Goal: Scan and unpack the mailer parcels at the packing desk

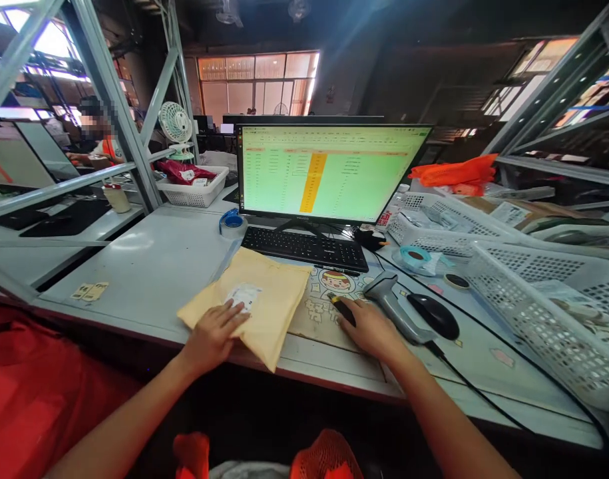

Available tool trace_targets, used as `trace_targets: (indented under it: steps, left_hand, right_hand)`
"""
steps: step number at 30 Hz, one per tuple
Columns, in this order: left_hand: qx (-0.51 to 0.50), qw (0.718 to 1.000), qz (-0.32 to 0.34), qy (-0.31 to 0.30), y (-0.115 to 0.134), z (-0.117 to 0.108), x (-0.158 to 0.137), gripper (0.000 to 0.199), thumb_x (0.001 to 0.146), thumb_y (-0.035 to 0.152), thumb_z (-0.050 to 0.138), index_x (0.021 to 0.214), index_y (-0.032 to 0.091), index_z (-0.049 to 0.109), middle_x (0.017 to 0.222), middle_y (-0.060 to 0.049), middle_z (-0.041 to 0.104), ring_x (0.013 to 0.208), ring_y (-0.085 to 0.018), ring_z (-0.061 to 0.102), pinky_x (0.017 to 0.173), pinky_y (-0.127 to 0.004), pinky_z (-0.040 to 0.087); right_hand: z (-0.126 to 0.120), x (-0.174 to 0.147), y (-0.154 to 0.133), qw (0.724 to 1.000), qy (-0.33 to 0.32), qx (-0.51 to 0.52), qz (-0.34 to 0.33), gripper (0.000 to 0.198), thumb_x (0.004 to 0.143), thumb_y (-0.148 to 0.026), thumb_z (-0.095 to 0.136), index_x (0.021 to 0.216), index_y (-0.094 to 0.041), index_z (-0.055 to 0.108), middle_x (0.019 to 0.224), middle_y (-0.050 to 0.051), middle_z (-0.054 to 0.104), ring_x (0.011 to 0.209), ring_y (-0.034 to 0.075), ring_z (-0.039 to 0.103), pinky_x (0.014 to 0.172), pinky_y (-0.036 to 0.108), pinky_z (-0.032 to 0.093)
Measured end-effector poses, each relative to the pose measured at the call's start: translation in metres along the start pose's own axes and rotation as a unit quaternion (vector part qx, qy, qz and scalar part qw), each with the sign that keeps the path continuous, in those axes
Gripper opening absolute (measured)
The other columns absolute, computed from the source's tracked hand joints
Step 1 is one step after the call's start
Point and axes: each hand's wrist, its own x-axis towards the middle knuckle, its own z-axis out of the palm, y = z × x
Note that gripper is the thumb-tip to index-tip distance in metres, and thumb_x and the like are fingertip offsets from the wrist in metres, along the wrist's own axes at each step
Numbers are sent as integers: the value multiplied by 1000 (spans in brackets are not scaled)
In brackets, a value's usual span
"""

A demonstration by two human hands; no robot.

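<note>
A yellow padded mailer (269,293) with a white label (243,297) lies on the desk, its near corner over the front edge. My left hand (217,336) rests on it, fingers stretched flat across the label. To the right, my right hand (367,326) is closed around a black and yellow utility knife (342,309), low over the printed desk mat (314,326). I cannot tell whether its blade is out. Just right of that hand lies a grey barcode scanner (397,309), with a black mouse (432,315) beside it.
Behind the mailer stand a keyboard (304,247) and a monitor (279,173) showing a spreadsheet. Blue tape (232,223) sits left of the keyboard. White baskets (538,273) crowd the right side. Cables cross the mat. Tags (90,291) lie at left; a person (107,146) sits beyond the frame.
</note>
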Motion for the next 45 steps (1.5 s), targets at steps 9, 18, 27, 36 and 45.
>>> trace_targets:
  steps: [9,18,27,36,45]
  left_hand:
    - [-293,836,-381,266,-37,-57,50,52,98,63,49,100,14,68,90,-8,75,83,-22,70,75,-31,56]
    - [-12,969,-248,-10,-13,-45,56,69,98,38,58,159,15,35,163,-16,44,148,-30,46,124,-47,35]
    - [9,976,-181,-125,14,1,63,20,103,27,51,103,19,69,103,-9,74,103,-24,68,87,-34,51]
    - [80,983,-133,-96,21,1,62,29,109,27,39,97,17,63,90,-9,73,88,-23,69,78,-32,45]
    - [149,961,-164,-165,26,-9,73,33,109,33,38,103,15,65,95,-15,73,92,-29,70,79,-36,47]
  right_hand:
    - [18,-18,51,955,227,185,-55,53,101,-40,38,141,-13,60,127,18,68,115,30,66,102,46,53]
    - [-46,-37,13,930,232,279,-57,49,97,-40,49,140,-22,64,115,13,74,79,23,70,83,42,57]
    - [-37,-57,-86,916,58,268,-294,41,100,-29,46,136,-21,64,121,9,71,105,21,69,91,34,56]
    - [-32,-51,-107,951,100,97,-275,45,102,-31,44,144,-27,61,127,10,67,100,24,67,82,35,54]
    - [-7,-37,-24,977,98,105,-158,50,101,-40,41,143,-25,63,128,11,67,98,25,68,81,36,56]
